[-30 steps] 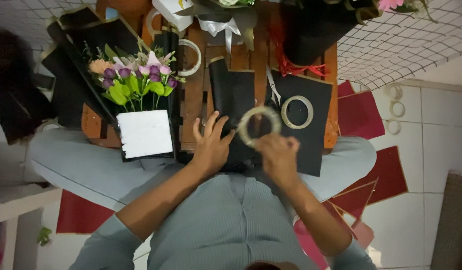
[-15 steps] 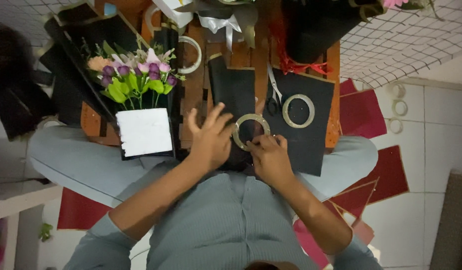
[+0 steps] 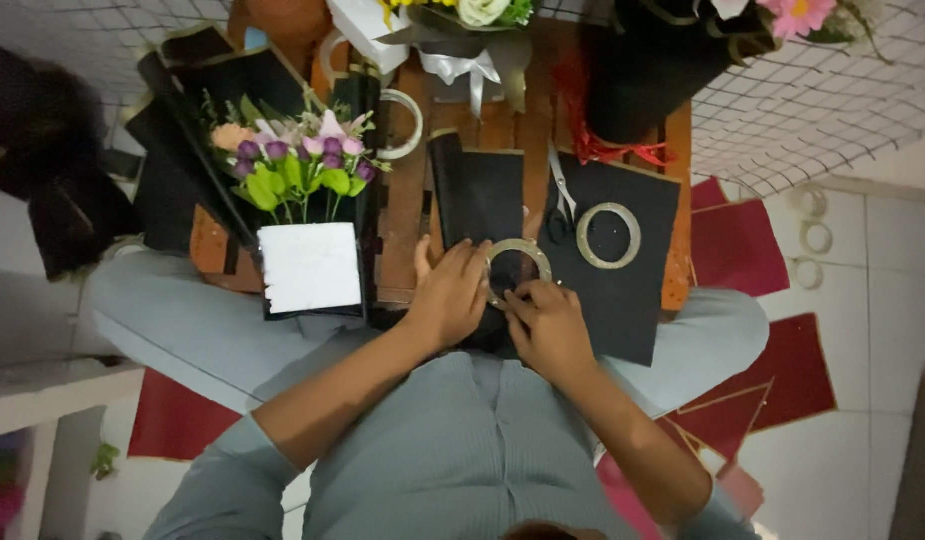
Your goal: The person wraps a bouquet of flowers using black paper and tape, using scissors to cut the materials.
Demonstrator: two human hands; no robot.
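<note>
Two hands work at the near edge of the wooden table (image 3: 408, 215). Left hand (image 3: 448, 300) lies flat, fingers spread, on the black paper sheet (image 3: 488, 195). Right hand (image 3: 548, 325) pinches the lower rim of a tape roll (image 3: 518, 268) resting on that sheet. A second tape roll (image 3: 609, 235) lies just beside, with scissors (image 3: 561, 195) close by.

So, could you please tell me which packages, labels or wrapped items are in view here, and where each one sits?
White square foam block: left of the left hand, under the small purple-and-green flower bunch.
Black-paper-wrapped bouquet with red ribbon: top right.
White-wrapped bouquet with silver bow: top centre.
No labels, signs or screens visible.
</note>
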